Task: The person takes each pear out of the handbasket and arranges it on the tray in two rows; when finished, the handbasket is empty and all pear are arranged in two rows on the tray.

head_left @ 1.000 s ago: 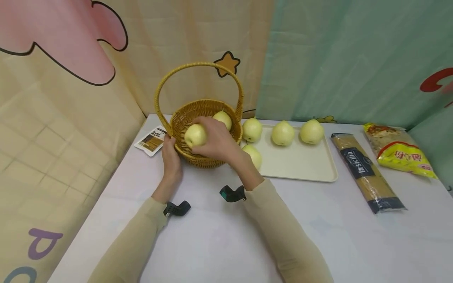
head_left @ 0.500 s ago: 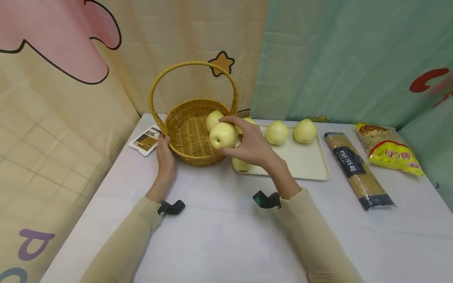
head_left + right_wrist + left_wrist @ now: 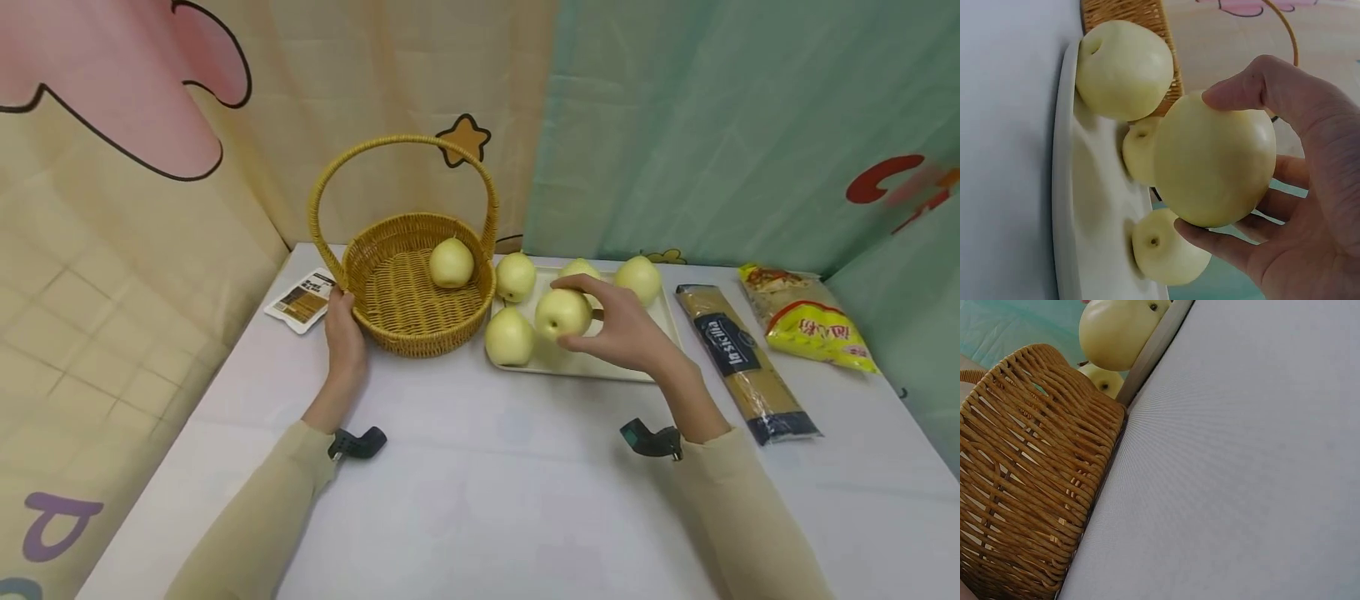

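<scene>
A pale yellow-green round pear (image 3: 562,314) is held between the thumb and fingers of my right hand (image 3: 626,329), above the cream tray (image 3: 600,364). The right wrist view shows the thumb on one side of this pear (image 3: 1213,162) and fingertips on the other. My left hand (image 3: 345,342) holds the left side of the woven basket (image 3: 420,343), near the base of its tall handle; some of its fingers are hidden. One pear (image 3: 452,263) lies inside the basket at the right. On the tray are several more pears, including one (image 3: 509,337) at its front left corner.
A small white-and-brown packet (image 3: 302,302) lies left of the basket. Right of the tray are a long pasta pack (image 3: 738,358) and a yellow-labelled food bag (image 3: 810,321). Curtains (image 3: 645,125) hang behind the white table (image 3: 480,483).
My right hand has carried the pear out of the basket, rightward to above the tray. My left hand has stayed at the basket's side. The head view has shifted slightly.
</scene>
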Demonstrator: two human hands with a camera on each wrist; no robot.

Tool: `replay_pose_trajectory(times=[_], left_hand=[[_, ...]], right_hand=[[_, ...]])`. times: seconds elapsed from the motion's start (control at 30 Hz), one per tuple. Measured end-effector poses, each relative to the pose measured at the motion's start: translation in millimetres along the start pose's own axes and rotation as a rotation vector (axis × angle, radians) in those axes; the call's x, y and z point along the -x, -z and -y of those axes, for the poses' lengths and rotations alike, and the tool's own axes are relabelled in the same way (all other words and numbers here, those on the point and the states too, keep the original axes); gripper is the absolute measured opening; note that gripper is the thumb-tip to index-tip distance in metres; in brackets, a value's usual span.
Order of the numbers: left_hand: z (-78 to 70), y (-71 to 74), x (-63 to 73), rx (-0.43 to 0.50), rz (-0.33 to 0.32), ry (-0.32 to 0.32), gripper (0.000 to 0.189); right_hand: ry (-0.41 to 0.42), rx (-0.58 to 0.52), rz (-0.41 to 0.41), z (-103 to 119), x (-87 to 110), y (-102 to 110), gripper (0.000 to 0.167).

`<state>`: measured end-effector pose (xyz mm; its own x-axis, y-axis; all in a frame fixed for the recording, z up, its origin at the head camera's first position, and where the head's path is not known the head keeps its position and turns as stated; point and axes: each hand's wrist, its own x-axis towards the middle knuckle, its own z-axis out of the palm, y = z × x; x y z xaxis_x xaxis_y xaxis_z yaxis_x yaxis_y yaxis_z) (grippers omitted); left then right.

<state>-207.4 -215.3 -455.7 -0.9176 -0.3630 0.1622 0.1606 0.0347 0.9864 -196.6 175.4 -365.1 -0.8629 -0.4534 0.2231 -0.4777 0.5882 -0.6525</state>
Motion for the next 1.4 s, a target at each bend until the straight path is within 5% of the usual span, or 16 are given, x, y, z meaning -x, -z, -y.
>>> replay_pose_trajectory(times=[0.27, 0.67, 1.17, 1.4], left_hand=[[0.7, 0.3, -1.0, -0.013, 0.006, 0.010, 0.059], [-0.9, 3.2, -1.5, 0.044, -0.012, 0.009, 0.058], [0.1, 0.0, -1.6, 0.044, 0.001, -0.002, 0.056], [1.3, -0.9, -2.2, 0.056, -0.004, -0.002, 0.056]], right_hand=[[-0.018, 0.063, 0.147, -35, 4.9, -6, 0.066], [-0.023, -0.107, 0.316, -54, 3.9, 3, 0.064], [-0.016, -0.169, 0.284, -56, 4.7, 13, 0.059], [-0.181, -0.091, 0.180, -48, 7.0, 15, 0.056]])
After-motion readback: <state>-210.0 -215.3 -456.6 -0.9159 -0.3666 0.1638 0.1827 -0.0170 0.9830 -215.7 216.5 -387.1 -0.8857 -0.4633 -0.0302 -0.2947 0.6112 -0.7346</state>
